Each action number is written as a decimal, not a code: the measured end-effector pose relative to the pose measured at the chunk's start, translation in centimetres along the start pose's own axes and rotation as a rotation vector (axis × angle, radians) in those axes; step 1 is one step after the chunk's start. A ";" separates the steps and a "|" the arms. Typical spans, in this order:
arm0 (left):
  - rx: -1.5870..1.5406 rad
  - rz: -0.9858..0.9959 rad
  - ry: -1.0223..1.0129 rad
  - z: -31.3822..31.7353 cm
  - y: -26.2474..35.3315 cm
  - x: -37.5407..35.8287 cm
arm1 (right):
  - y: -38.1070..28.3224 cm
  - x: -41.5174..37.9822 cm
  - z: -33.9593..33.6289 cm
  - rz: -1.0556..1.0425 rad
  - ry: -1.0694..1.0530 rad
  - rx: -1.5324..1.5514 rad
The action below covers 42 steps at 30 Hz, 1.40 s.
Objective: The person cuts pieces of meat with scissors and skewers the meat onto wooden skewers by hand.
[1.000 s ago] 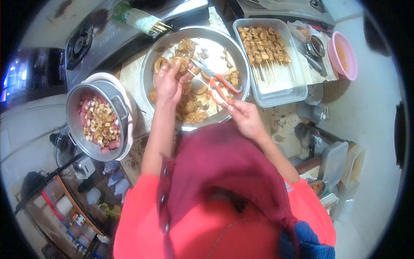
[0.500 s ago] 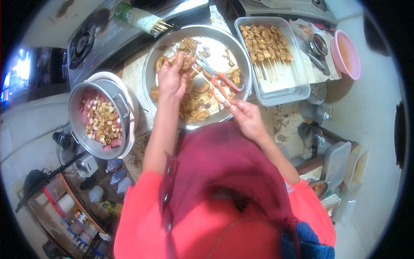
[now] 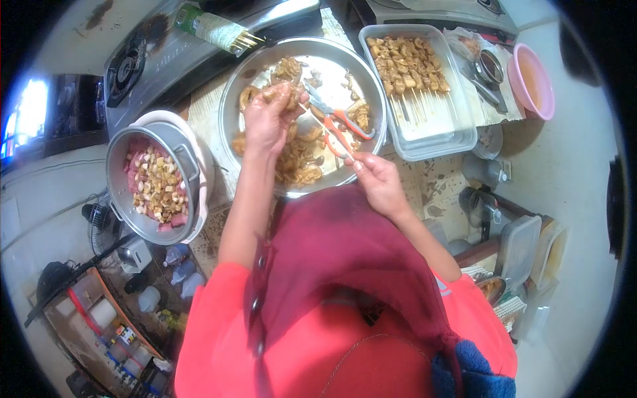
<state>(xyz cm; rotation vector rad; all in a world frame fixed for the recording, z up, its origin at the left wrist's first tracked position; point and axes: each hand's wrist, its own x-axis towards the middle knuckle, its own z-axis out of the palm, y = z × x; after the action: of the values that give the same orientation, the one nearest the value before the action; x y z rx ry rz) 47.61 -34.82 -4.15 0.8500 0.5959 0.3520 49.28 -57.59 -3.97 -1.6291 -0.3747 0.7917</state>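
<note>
Over a round metal pan point(image 3: 232, 142), my left hand point(image 3: 269, 119) is closed around brown marinated meat point(image 3: 285, 99). A thin wooden skewer point(image 3: 330, 129) runs from that meat down to my right hand point(image 3: 376, 178), whose fingers pinch its lower end at the pan's near right rim. Orange-handled scissors point(image 3: 342, 126) lie in the pan beneath the skewer, among more pieces of brown meat point(image 3: 302, 166). To the right, a clear plastic container point(image 3: 434, 149) holds rows of loaded skewers point(image 3: 408, 66).
At the left, a metal pot point(image 3: 116, 162) holds pink meat and cubed pieces. A stove point(image 3: 162, 60) carries a pack of skewers point(image 3: 211, 28). Knives point(image 3: 488, 89) and a pink bowl point(image 3: 519, 79) stand at the right.
My left hand has turned slightly, its fingers shifting on the meat. My right hand keeps its pinch on the skewer in nearly the same place.
</note>
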 end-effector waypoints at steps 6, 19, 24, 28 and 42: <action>-0.106 -0.043 -0.077 -0.3 -0.5 -0.4 | 0.1 0.0 0.0 0.004 -0.012 0.003; -0.236 0.081 0.017 0.1 -1.5 -0.3 | 1.0 0.7 -0.7 -0.036 -0.087 0.040; -0.105 0.049 -0.067 -0.6 -0.6 -0.4 | 0.2 0.4 -0.9 0.070 -0.106 0.044; -0.068 0.008 -0.040 -0.7 -0.4 -0.6 | 0.3 0.3 -0.6 0.049 -0.093 0.066; -0.103 0.214 0.234 -2.5 0.3 -0.5 | -1.0 1.2 1.5 -0.181 -0.183 -0.176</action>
<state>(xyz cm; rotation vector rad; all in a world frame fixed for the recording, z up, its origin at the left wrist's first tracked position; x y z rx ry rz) 45.69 -33.35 -5.02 0.7799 0.6990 0.6784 49.31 -55.48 -3.46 -1.6623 -0.7292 0.7891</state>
